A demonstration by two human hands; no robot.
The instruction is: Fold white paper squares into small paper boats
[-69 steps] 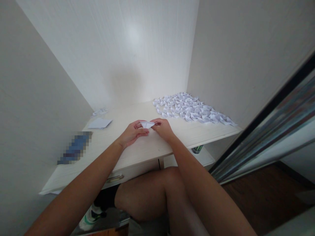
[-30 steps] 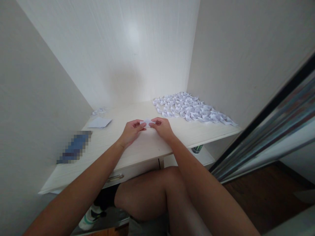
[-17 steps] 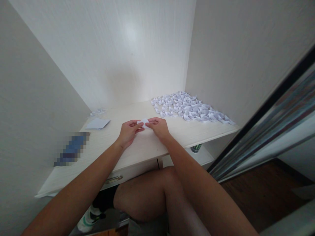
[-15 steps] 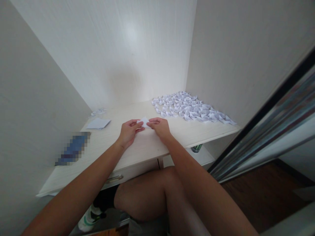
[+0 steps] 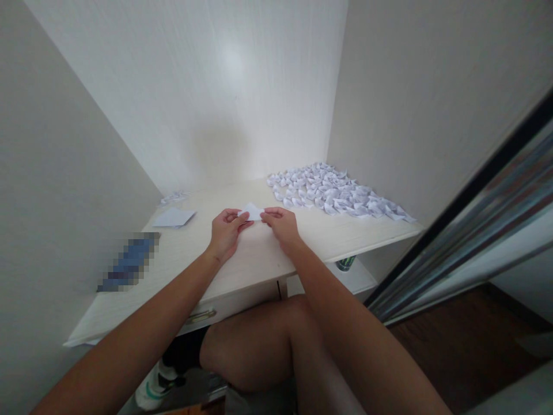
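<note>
A small white folded paper (image 5: 252,212) with a peak at its top is held between both hands over the white desk (image 5: 246,259). My left hand (image 5: 225,231) pinches its left end with the thumb on the near face. At the right end, my right hand (image 5: 281,223) grips it between thumb and fingers. Many folded white paper pieces (image 5: 341,193) lie in a spread pile at the back right of the desk. A flat stack of white paper (image 5: 174,217) rests to the left of my left hand.
Small white paper pieces (image 5: 174,197) lie in the back left corner. A blurred blue object (image 5: 132,261) is at the left edge. Walls enclose the desk. Below are a drawer handle (image 5: 201,316) and a can (image 5: 345,263) on a shelf.
My hands have moved slightly apart, the thumbs toward the paper's ends, and more of its face now shows. The view has shifted slightly.
</note>
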